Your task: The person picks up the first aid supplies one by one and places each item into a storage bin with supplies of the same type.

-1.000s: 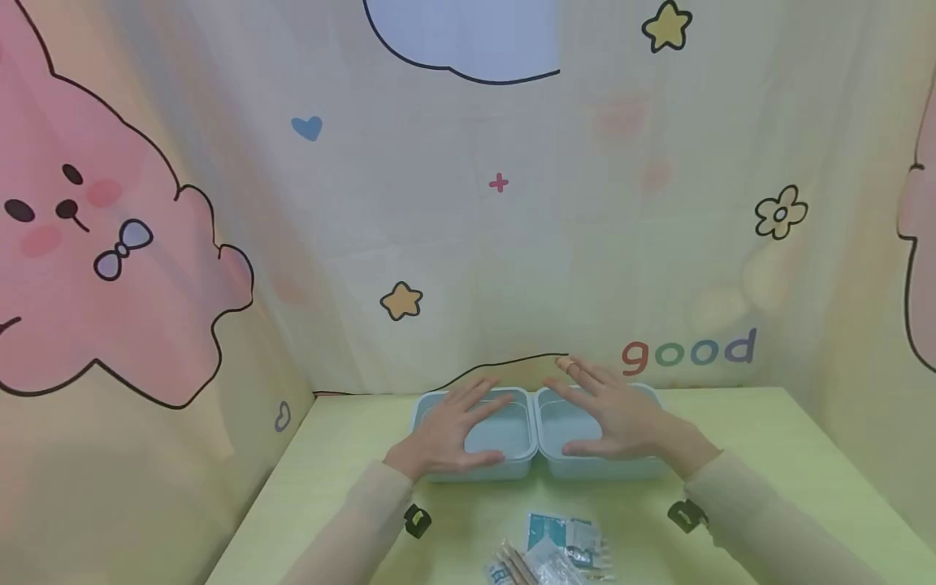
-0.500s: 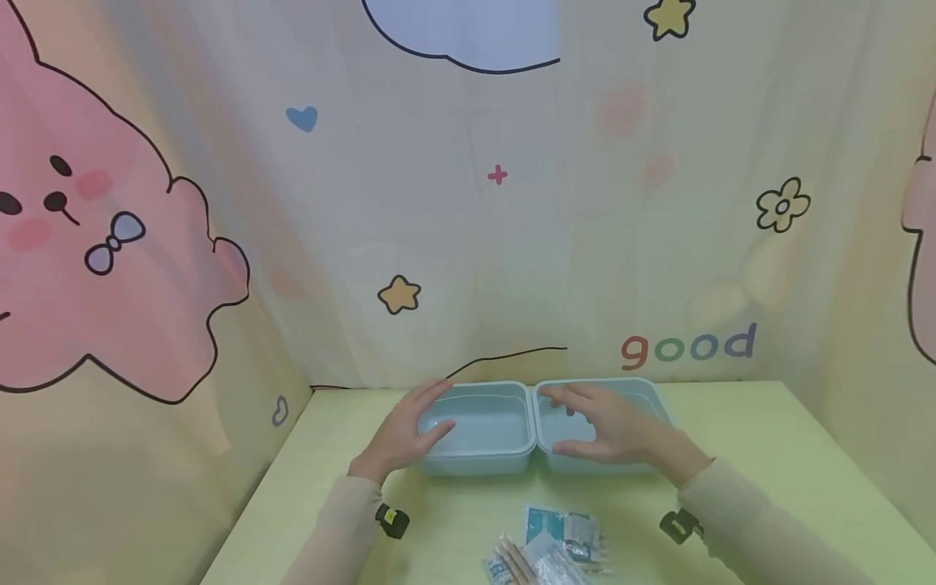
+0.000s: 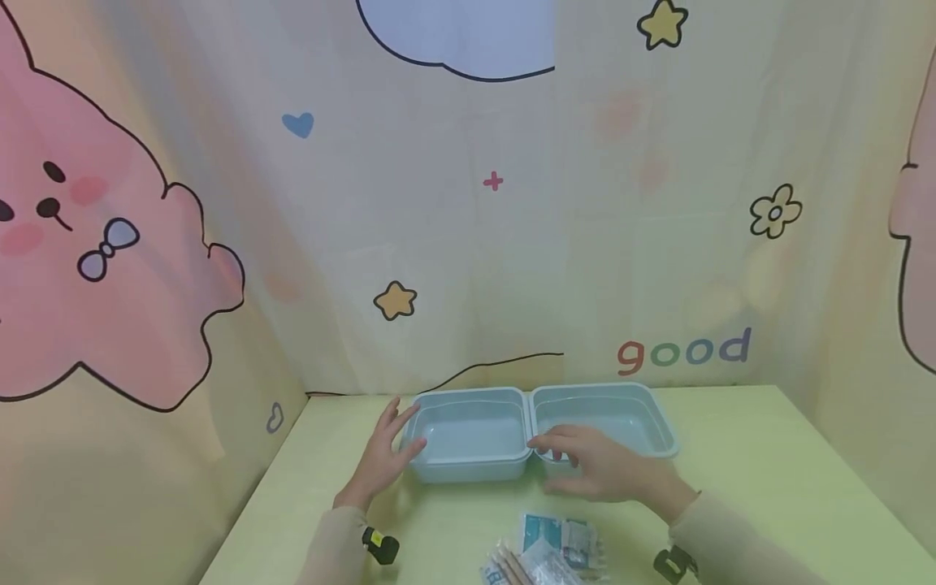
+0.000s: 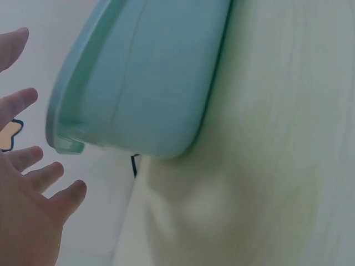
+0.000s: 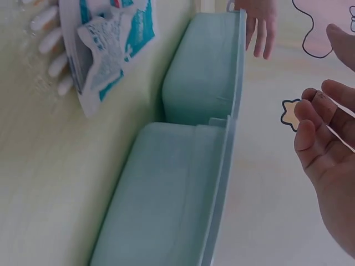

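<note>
Two pale blue plastic bins stand side by side, the left bin (image 3: 471, 471) and the right bin (image 3: 661, 414); both look empty inside. My left hand (image 3: 382, 459) is at the left end of the left bin, fingers spread. In the left wrist view that hand (image 4: 25, 210) holds nothing and appears apart from the bin's rim. Over the front edge of the right bin hovers my right hand (image 3: 610, 471), its fingers loosely bent. From the right wrist, the same hand (image 5: 333, 149) shows nothing between the fingers.
In front of the bins lie clear-wrapped white and teal packets (image 3: 543, 530) and a bundle of thin, light brown sticks (image 3: 514, 566). White-tipped cotton swabs (image 5: 50, 41) show beside the packets. A printed curtain (image 3: 453, 227) hangs behind the yellow-green table (image 3: 746, 471).
My left hand has moved left, from over the left bin to its outer end. My right hand has come back toward me, and its fingers have gone from spread to bent. The bins have stayed in place.
</note>
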A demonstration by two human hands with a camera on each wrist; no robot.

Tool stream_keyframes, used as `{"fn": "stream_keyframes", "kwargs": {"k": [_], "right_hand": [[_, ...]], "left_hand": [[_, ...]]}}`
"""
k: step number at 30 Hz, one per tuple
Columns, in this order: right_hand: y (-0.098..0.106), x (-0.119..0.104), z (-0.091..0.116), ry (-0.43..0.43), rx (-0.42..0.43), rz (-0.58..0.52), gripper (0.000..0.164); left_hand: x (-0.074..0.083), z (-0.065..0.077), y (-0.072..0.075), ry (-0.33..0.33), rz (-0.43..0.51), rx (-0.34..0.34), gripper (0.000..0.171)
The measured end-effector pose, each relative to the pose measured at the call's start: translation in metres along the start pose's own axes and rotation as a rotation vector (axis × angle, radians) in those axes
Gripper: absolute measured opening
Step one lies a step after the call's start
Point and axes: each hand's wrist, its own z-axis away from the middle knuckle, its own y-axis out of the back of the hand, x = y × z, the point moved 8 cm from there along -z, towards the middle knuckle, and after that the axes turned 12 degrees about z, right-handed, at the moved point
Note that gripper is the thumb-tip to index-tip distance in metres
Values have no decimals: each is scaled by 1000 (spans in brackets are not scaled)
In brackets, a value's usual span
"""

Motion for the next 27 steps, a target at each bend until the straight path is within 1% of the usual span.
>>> {"fn": "stream_keyframes", "kwargs": {"k": [3, 5, 10, 13, 16, 20, 24, 27], "right_hand": [[-9, -3, 3, -30, -68, -28, 52], [-16, -5, 5, -42, -110, -25, 52], [-33, -6, 13, -80, -203, -9, 53], [-42, -8, 16, -70, -219, -45, 53], [-47, -10, 18, -48, -213, -81, 53], [-52, -12, 20, -47, -219, -111, 56], [-57, -15, 22, -52, -253, -109, 58], [-62, -15, 26, -77, -291, -101, 60]], "left_hand": [[-9, 3, -3, 29, 56, -6, 61], [-14, 5, -6, 47, 94, -13, 60], [-23, 11, -10, 98, 128, -24, 59], [-27, 14, -11, 105, 135, -23, 58], [-33, 16, -13, 112, 144, -24, 59], [-40, 19, -16, 148, 149, -34, 60], [-42, 22, -19, 163, 162, -38, 62], [-43, 23, -20, 162, 168, -36, 64]]}}
